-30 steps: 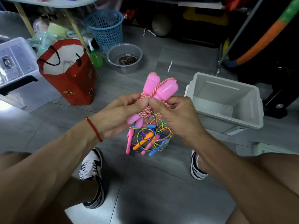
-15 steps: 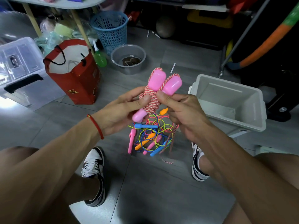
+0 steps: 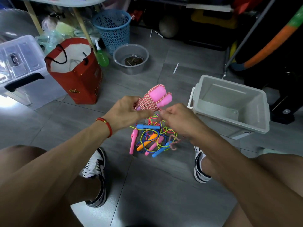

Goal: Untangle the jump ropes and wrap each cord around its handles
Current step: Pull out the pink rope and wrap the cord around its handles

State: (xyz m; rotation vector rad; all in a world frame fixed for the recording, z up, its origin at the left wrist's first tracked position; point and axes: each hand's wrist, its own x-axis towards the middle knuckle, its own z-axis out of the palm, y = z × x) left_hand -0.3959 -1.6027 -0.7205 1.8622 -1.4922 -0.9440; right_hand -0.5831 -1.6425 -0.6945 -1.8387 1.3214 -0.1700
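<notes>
My left hand [image 3: 127,110] grips the lower end of two pink handles [image 3: 159,96] held side by side, with a red-and-white striped cord [image 3: 146,102] wound round them. My right hand [image 3: 177,119] pinches that cord just below the handles; its loose end [image 3: 175,143] hangs blurred beneath my wrist. On the grey floor below my hands lies a tangled pile of jump ropes [image 3: 151,138] with thin blue, yellow and pink cords and blue, orange and pink handles.
A grey plastic bin [image 3: 229,104] stands open at the right. A red bag [image 3: 75,74], a clear storage box [image 3: 19,68], a blue mesh basket [image 3: 113,30] and a grey bowl [image 3: 131,58] sit further back. My two shoes [image 3: 96,176] flank the pile.
The handles have tilted over to the right and sit lower. My right hand has slid down from the handles to the cord below them. The cord's loose end now swings under my right wrist.
</notes>
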